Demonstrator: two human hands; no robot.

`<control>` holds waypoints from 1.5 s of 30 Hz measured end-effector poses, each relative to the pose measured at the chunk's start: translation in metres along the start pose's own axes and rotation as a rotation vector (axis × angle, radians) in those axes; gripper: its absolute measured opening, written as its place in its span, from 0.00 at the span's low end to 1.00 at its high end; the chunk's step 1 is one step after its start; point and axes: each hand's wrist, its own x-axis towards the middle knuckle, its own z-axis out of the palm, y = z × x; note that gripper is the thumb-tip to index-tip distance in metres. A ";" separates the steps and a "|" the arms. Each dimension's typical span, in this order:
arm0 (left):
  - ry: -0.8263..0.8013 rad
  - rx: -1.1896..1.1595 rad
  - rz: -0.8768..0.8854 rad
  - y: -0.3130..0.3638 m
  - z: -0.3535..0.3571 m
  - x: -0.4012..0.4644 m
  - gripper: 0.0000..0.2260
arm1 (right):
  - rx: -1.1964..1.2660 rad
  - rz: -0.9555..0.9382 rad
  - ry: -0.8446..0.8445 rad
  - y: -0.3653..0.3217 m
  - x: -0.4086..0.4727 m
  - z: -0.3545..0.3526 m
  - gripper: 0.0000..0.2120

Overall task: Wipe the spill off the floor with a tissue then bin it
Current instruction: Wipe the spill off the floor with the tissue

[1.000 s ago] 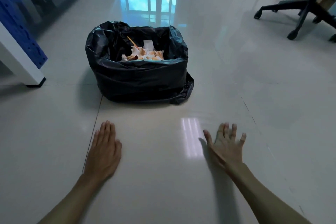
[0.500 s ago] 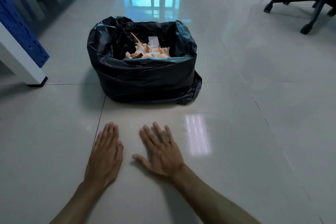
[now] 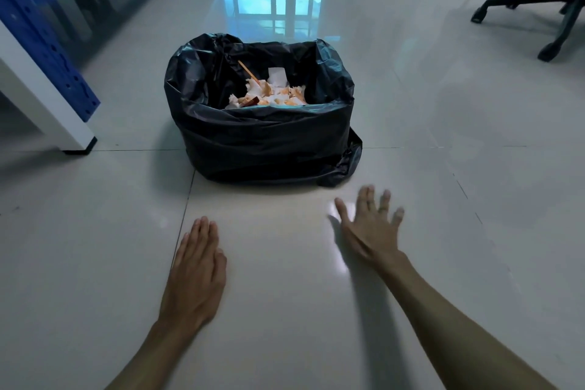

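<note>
Both hands empty: left hand (image 3: 193, 272) flat on floor (image 3: 95, 247), right hand (image 3: 368, 225) spread. Bin (image 3: 262, 136) holds tissues; task looks finished.

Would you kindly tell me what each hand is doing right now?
Left hand: open, palm down on the floor, holding nothing.
Right hand: open, fingers spread, holding nothing.

Single head-worn view, low over the floor (image 3: 316, 310).
It looks forward and down, wide-angled, close to both outstretched forearms, with the bin (image 3: 262, 139) near and centred ahead.
</note>
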 end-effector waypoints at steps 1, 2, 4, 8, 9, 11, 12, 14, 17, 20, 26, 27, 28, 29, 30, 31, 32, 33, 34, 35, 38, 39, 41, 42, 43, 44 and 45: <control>0.001 -0.011 -0.002 0.000 0.000 0.000 0.29 | 0.002 -0.048 -0.005 -0.020 -0.001 0.007 0.44; 0.003 -0.029 -0.002 0.000 0.000 0.000 0.28 | 0.006 -0.092 -0.015 -0.041 -0.003 0.013 0.43; 0.007 -0.066 0.003 0.000 -0.001 0.001 0.28 | 0.001 -0.193 -0.051 -0.088 -0.012 0.030 0.41; 0.030 -0.147 -0.001 -0.001 -0.001 0.001 0.28 | -0.042 -0.464 -0.109 -0.162 -0.049 0.060 0.35; 0.037 -0.189 -0.021 -0.002 -0.001 0.000 0.28 | -0.048 -0.524 -0.110 -0.169 -0.058 0.066 0.34; 0.037 -0.237 -0.060 -0.005 -0.002 0.000 0.28 | -0.075 -0.608 -0.089 -0.167 -0.068 0.070 0.32; 0.037 -0.228 -0.064 -0.006 -0.002 0.001 0.28 | -0.105 -0.639 -0.071 -0.161 -0.068 0.068 0.32; 0.045 -0.206 -0.064 -0.006 -0.002 0.000 0.27 | -0.181 -0.656 -0.047 -0.140 -0.066 0.062 0.34; 0.062 -0.219 -0.092 0.002 -0.006 -0.006 0.27 | -0.171 -0.504 0.022 -0.093 -0.056 0.049 0.35; 0.058 -0.173 -0.062 0.005 -0.007 -0.015 0.29 | -0.193 -0.252 0.071 -0.024 -0.042 0.024 0.36; 0.097 -0.077 -0.046 0.003 -0.009 -0.053 0.28 | -0.128 0.059 -0.006 0.076 -0.063 -0.019 0.38; 0.094 -0.071 -0.049 0.004 -0.009 -0.059 0.28 | -0.118 0.072 -0.013 0.076 -0.069 -0.019 0.39; 0.084 -0.066 -0.050 0.006 -0.009 -0.064 0.29 | -0.117 0.083 -0.008 0.073 -0.071 -0.017 0.40; 0.075 -0.064 -0.049 0.008 -0.008 -0.067 0.29 | -0.131 0.082 0.001 0.066 -0.072 -0.015 0.41; 0.072 -0.060 -0.046 0.010 -0.008 -0.073 0.29 | -0.158 0.061 0.009 0.057 -0.075 -0.011 0.43; 0.071 -0.058 -0.045 0.011 -0.009 -0.077 0.29 | -0.182 0.021 0.013 0.044 -0.076 -0.008 0.43; 0.068 -0.056 -0.045 0.013 -0.009 -0.081 0.29 | -0.195 -0.035 0.010 0.028 -0.079 -0.002 0.43; 0.064 -0.052 -0.041 0.014 -0.009 -0.086 0.29 | -0.192 -0.106 -0.002 0.010 -0.085 0.004 0.42; 0.063 -0.052 -0.036 0.016 -0.009 -0.091 0.29 | -0.174 -0.192 -0.019 -0.012 -0.095 0.011 0.42; 0.060 -0.055 -0.034 0.017 -0.010 -0.094 0.29 | -0.158 -0.290 -0.042 -0.036 -0.108 0.020 0.41; 0.051 -0.065 -0.021 0.015 -0.010 -0.099 0.29 | -0.157 -0.610 -0.107 -0.093 -0.159 0.055 0.38; 0.046 -0.070 -0.015 0.014 -0.011 -0.101 0.29 | -0.170 -0.692 -0.100 -0.102 -0.177 0.066 0.36; 0.030 -0.084 -0.008 0.011 -0.013 -0.104 0.29 | -0.176 -0.785 -0.102 -0.104 -0.201 0.080 0.34; 0.028 -0.087 -0.008 0.010 -0.013 -0.106 0.29 | -0.185 -0.790 -0.101 -0.097 -0.206 0.081 0.34; 0.031 -0.086 -0.010 0.010 -0.014 -0.106 0.30 | -0.195 -0.797 -0.080 -0.089 -0.207 0.078 0.35; 0.035 -0.083 -0.008 0.010 -0.014 -0.106 0.30 | -0.197 -0.803 -0.042 -0.078 -0.206 0.073 0.35; 0.035 -0.082 -0.006 0.011 -0.014 -0.105 0.30 | -0.199 -0.802 -0.011 -0.067 -0.204 0.068 0.35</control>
